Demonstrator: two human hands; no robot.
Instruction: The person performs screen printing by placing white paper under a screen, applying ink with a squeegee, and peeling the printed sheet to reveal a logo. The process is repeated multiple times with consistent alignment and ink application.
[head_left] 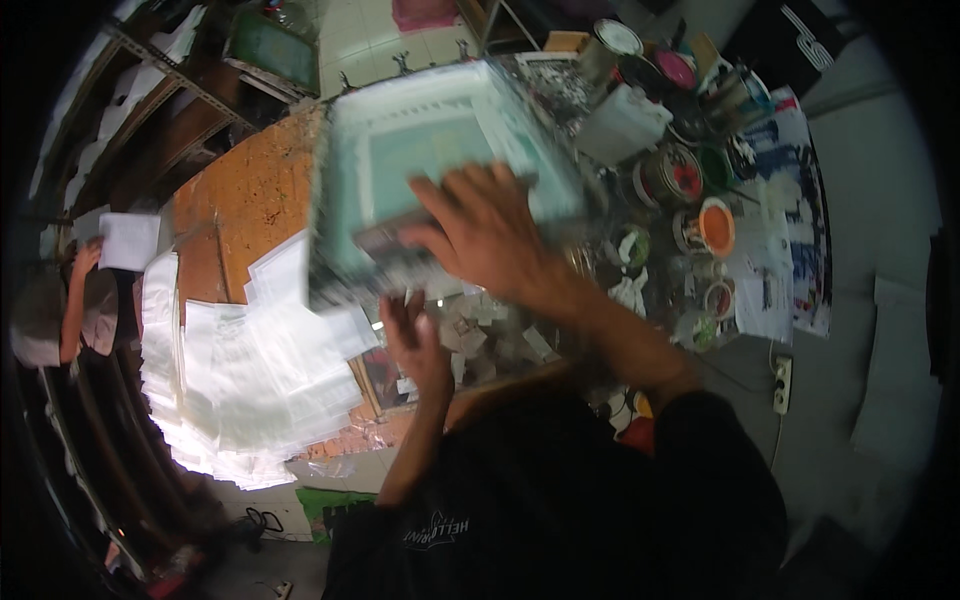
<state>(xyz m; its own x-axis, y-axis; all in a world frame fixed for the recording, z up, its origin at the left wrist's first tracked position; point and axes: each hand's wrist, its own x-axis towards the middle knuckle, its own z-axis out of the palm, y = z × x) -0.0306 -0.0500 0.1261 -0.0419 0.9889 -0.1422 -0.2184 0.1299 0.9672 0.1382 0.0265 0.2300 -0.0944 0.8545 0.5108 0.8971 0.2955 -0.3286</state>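
A silk-screen printing frame (345,150) with pale green mesh lies before me, blurred and hinged at its far side by small clamps. My right hand (480,225) is closed round a dark squeegee (385,236), which stands across the near part of the mesh. Close to the frame's near edge is my left hand (417,345), its fingers raised and apart, with nothing visible in it. Whether its fingertips touch the frame is not clear. Left of the frame, thin white sheets (250,350) lie fanned out in overlapping layers.
Paint tubs, including an orange one (716,227), and a white jug (622,122) crowd the right side. Paper scraps (470,330) lie near my left hand. Far left, another person's hand (88,255) holds a white sheet (130,241) beside metal racks (170,65).
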